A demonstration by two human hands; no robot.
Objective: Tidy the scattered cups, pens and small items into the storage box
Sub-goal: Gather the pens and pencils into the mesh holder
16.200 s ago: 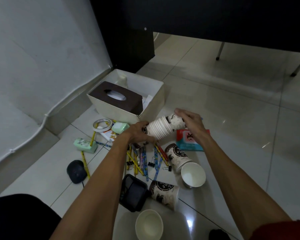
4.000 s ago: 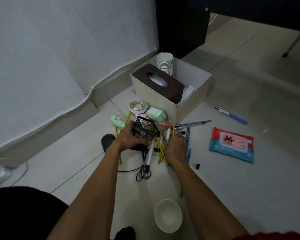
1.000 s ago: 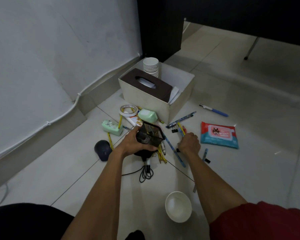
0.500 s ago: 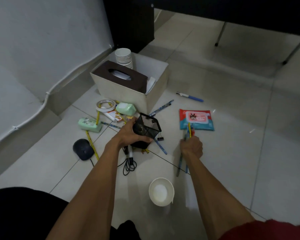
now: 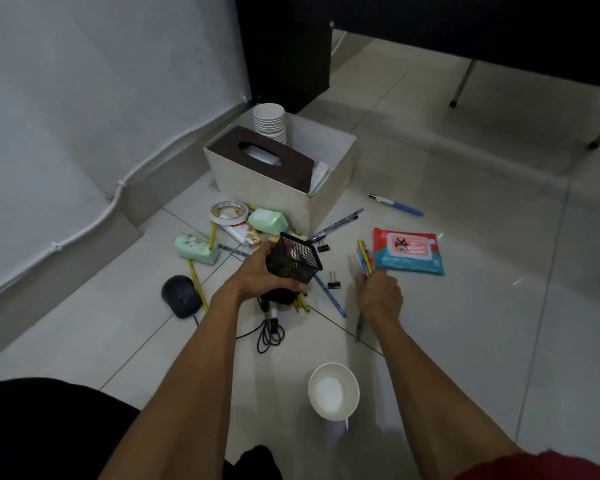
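The left hand still grips the black mesh pen holder, fingers wrapped round its side, and holds it tilted just in front of the near corner of the storage box. The right hand is closed round a bundle of coloured pencils whose tips point back toward the box. A second ago this hand was down on the floor gathering them close to the box front; now it is further out, to the front right of the box, as it was half a second ago. Fewer loose pencils lie in front of the box than four seconds ago. A blue one and a binder clip remain there. Inside the box the stack of cups stands in the far corner behind the brown tissue box, unchanged. The wipes pack lies to the front right of the box and the blue pen to its right. One paper cup stands upright well in front of the box.
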